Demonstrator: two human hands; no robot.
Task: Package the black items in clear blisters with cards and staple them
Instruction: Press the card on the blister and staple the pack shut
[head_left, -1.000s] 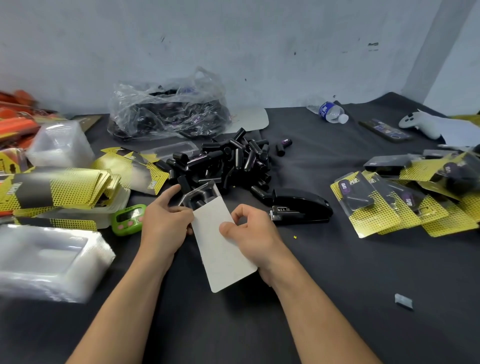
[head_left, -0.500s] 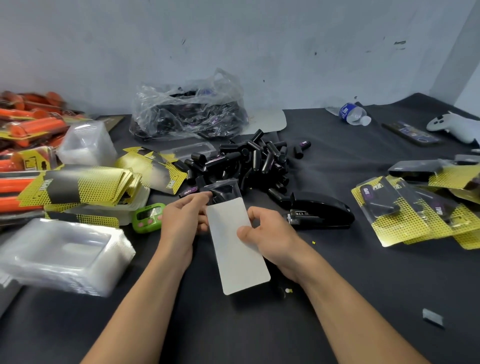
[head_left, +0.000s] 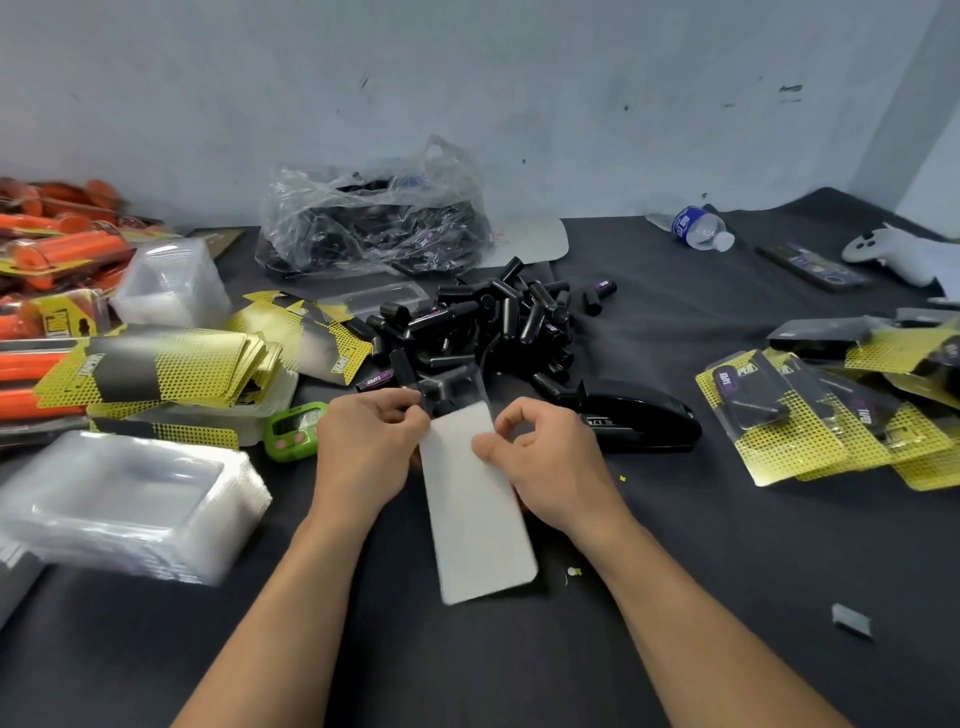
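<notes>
Thumb and forefinger of my right hand (head_left: 550, 467) pinch the right edge of the card (head_left: 478, 519), and the other fingers curl loosely above it. My left hand (head_left: 363, 452) grips the card's left edge near the top, fingers curled in, right where the clear blister (head_left: 457, 392) sticks out past the card's far end. Something dark shows through the blister, but I cannot tell whether it sits inside or belongs to the pile behind. I hold the card above the dark table cloth (head_left: 727, 545), its blank white side facing me.

Just beyond my hands lies the heap of black items (head_left: 483, 322), and the black stapler (head_left: 634, 421) sits near my right hand. To my left are a stack of yellow cards (head_left: 156, 374), a green timer (head_left: 293, 431) just beside my left hand, and a stack of empty blisters (head_left: 124, 499) nearer me. Finished packs (head_left: 789, 421) lie spread well off to the right. A clear bag (head_left: 374, 218) with dark contents sits by the wall.
</notes>
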